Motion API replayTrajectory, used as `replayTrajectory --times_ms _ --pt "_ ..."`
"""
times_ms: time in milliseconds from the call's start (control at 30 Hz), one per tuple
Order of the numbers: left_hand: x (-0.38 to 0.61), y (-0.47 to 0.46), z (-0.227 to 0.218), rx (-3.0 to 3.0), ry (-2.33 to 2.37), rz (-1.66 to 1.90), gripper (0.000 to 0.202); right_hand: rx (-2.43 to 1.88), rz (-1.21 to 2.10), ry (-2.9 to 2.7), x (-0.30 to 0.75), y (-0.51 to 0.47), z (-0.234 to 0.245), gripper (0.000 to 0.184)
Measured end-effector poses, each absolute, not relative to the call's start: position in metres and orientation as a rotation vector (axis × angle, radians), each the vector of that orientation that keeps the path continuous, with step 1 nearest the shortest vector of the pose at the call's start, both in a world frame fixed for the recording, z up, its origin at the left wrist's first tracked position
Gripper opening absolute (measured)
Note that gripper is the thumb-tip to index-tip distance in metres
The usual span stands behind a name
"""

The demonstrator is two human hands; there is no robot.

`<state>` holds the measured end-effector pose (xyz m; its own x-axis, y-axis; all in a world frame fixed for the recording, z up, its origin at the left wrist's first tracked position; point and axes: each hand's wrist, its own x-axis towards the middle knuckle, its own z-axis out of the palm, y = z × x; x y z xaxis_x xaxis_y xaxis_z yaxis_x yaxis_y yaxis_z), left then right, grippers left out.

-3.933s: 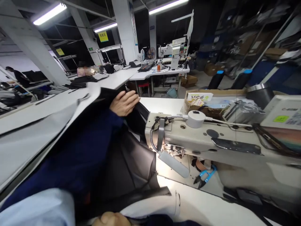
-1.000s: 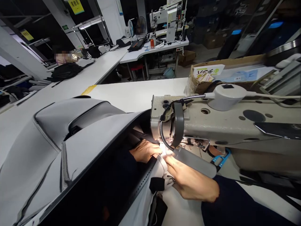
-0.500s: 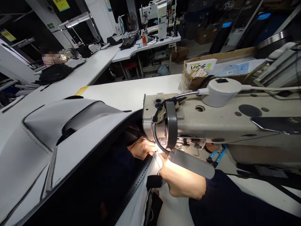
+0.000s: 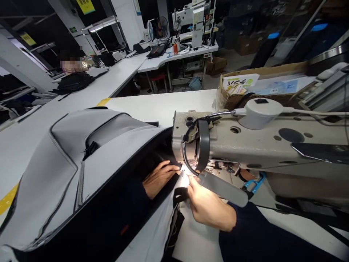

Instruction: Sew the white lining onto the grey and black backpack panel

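A large grey fabric piece (image 4: 114, 145) with a black inner side and dark piped seams, shaped like an open bag, drapes over the white table up to the sewing machine (image 4: 223, 138). Inside its dark opening, my left hand (image 4: 160, 178) lies with fingers stretched toward the lit needle area, pressing on the black material. My right hand (image 4: 209, 205) pinches the fabric's near edge, just in front of the needle area. The grey lamp head (image 4: 223, 189) partly covers that hand, and the needle is hidden behind the lamp's bent neck.
Blue-handled snips (image 4: 255, 183) lie under the machine arm. Behind it stands a cardboard box (image 4: 223, 92) with papers. A white lamp base (image 4: 260, 112) sits on the machine. Farther back are another sewing machine (image 4: 197, 27) and a person (image 4: 71, 65) at the left.
My left hand has drawn slightly back to the left, its fingers now stretched out. The fabric's outer folds have shifted. The whole view has moved slightly, so the background sits farther right.
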<state>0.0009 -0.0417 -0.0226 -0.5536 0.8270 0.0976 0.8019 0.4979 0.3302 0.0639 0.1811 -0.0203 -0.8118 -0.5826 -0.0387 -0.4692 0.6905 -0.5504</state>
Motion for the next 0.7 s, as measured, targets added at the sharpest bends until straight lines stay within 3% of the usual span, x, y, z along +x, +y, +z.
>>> replayTrajectory --times_ms 100,167,300,567,700 --pt "-0.005 -0.043 -0.030 1.448 2.635 0.556 0.031 -0.833 -0.983 2.542 0.067 0.183 -0.004 0.019" --pt "-0.009 -0.043 -0.031 1.429 2.619 0.588 0.031 -0.907 -1.021 2.515 0.072 0.179 0.000 0.025" --pt "-0.012 -0.041 -0.026 1.431 2.584 0.617 0.029 -0.979 -0.872 2.604 0.083 0.166 -0.002 0.040" --pt "-0.024 -0.041 -0.023 1.416 2.512 0.660 0.029 -1.013 -0.536 2.712 0.079 0.158 0.000 0.025" --pt "-0.034 -0.041 -0.022 1.298 2.555 0.648 0.029 -0.975 -0.523 2.828 0.074 0.151 -0.017 0.029"
